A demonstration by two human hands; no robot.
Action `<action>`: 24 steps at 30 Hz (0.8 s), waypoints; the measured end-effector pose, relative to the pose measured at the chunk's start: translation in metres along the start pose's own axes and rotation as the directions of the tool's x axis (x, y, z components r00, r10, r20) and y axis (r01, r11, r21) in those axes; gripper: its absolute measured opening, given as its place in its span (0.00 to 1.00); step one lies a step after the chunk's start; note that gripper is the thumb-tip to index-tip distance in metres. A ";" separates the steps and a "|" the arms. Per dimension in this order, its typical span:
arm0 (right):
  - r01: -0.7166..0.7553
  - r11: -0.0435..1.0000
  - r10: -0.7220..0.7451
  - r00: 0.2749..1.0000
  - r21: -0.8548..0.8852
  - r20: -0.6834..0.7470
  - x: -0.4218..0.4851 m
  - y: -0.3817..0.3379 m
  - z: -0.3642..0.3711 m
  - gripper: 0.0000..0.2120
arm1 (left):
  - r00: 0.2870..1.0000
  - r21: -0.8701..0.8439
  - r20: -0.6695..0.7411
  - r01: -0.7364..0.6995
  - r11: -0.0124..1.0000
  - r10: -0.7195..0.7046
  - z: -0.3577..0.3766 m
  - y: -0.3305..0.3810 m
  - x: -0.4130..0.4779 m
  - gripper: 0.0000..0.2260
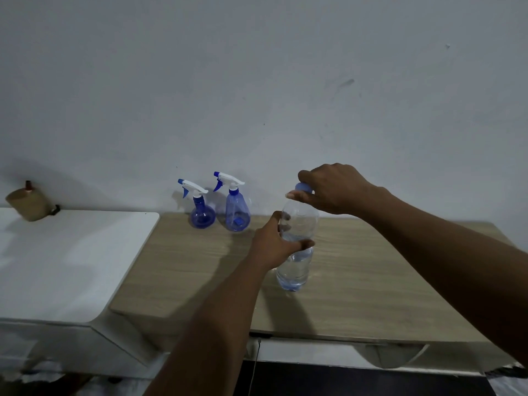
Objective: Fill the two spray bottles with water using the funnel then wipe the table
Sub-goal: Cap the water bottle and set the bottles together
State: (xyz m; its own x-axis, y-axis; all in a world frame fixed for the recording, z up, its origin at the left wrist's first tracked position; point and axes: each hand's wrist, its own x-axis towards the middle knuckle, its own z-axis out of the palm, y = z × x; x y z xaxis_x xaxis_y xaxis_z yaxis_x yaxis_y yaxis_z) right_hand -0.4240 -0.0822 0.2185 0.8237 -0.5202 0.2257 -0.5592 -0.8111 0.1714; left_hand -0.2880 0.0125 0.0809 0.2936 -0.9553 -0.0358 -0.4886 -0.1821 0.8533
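On the wood-grain counter (371,267) stand a round dark-blue spray bottle (201,214) and a paler tapered spray bottle (237,214). Left hand (271,244) grips the clear plastic water bottle (295,267), right hand (334,190) its pale-blue cap (302,187); squeezing as it loosens could spurt water.

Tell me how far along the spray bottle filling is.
Nothing looks done yet. In hand: the left hand grips the water bottle standing on the table, while the right hand holds its cap, apparently to open it. Left: the round spray bottle and tall spray bottle have their heads on; filling and wiping remain. No funnel or cloth is in view.
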 end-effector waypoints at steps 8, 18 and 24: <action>-0.328 0.943 0.321 0.941 -0.054 -0.109 -0.002 -0.024 0.004 0.34 | 0.999 -0.022 -0.016 0.038 0.999 -0.038 0.005 0.003 -0.004 0.40; -0.315 0.949 0.315 0.943 0.016 -0.103 -0.002 -0.015 0.014 0.31 | 0.999 0.012 -0.019 0.028 1.000 -0.027 0.007 0.003 -0.007 0.41; -0.450 0.864 0.475 0.877 0.224 -0.071 -0.016 -0.025 0.044 0.31 | 0.996 0.031 0.072 0.043 0.999 -0.045 -0.003 0.008 -0.009 0.42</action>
State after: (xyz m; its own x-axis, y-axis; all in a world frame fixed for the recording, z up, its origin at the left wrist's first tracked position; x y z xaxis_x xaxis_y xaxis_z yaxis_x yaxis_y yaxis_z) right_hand -0.4193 -0.0653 0.1682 0.4502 -0.8225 0.3476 -0.8329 -0.5271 -0.1686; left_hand -0.2923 0.0207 0.0892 0.2559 -0.9602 -0.1116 -0.5004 -0.2304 0.8346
